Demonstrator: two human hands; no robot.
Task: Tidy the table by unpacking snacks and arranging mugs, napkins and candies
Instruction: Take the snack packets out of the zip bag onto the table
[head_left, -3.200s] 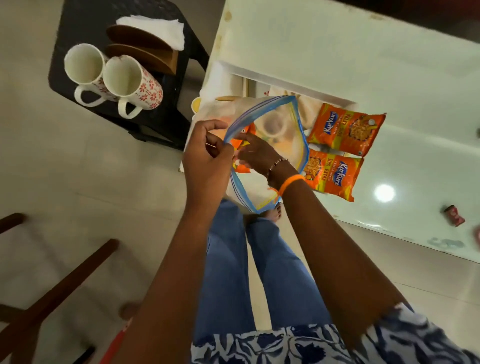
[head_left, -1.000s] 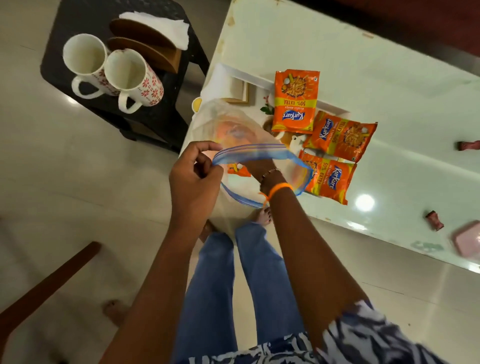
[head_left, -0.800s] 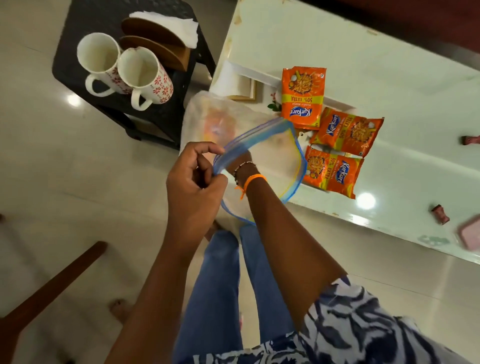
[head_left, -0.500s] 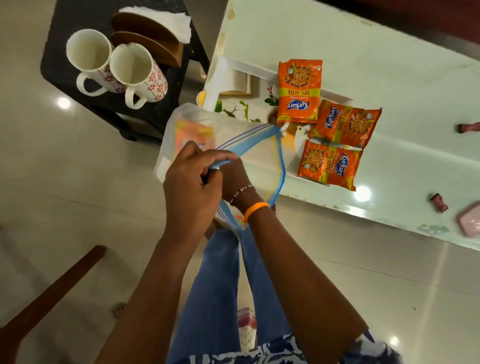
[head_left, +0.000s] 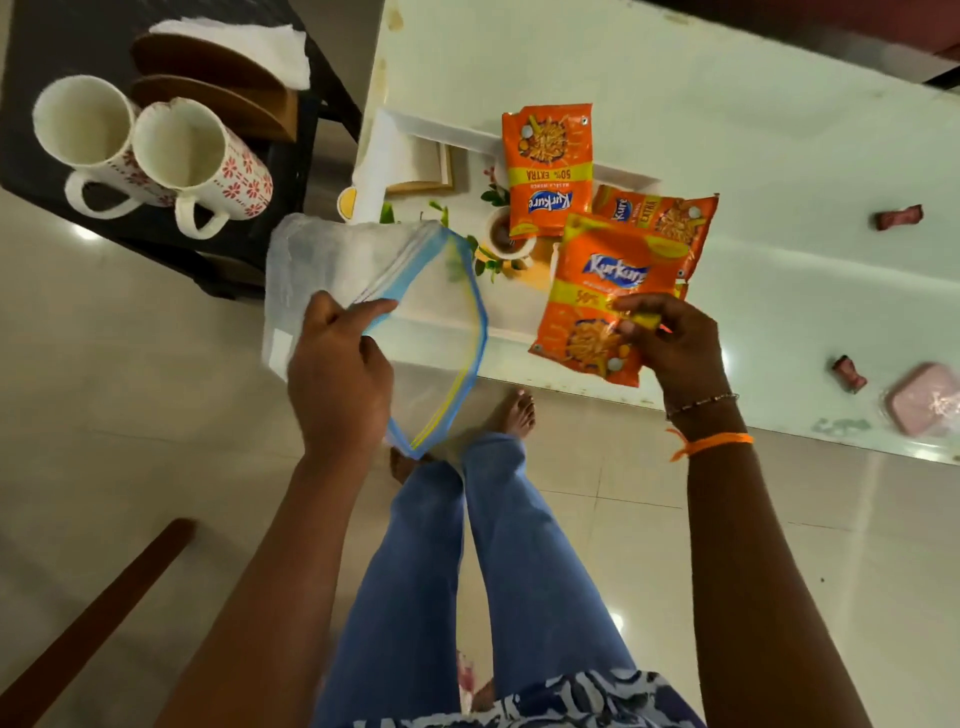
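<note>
My left hand (head_left: 337, 384) pinches the blue rim of a clear zip bag (head_left: 374, 270), which hangs open beside the table's near edge. My right hand (head_left: 670, 348) grips an orange snack packet (head_left: 602, 280) just over the white table (head_left: 779, 130). It covers most of a packet lying under it. Two more orange packets lie flat behind it: one (head_left: 548, 166) upright, one (head_left: 660, 213) to its right. Two floral mugs (head_left: 83, 140) (head_left: 192, 161) and a wooden holder with white napkins (head_left: 234, 52) stand on a black stool (head_left: 47, 31). Two wrapped candies (head_left: 898, 217) (head_left: 849, 373) lie on the table's right side.
A pink lidded box (head_left: 924, 405) sits at the table's right near edge. A printed mat with leaves and a cup picture (head_left: 498, 239) lies under the packets. A brown chair rail (head_left: 93, 618) crosses the floor at lower left. My legs and feet are below the bag.
My right hand came out of the bag holding an orange packet and moved right over the table. The bag now looks empty. My left hand kept its hold on the rim.
</note>
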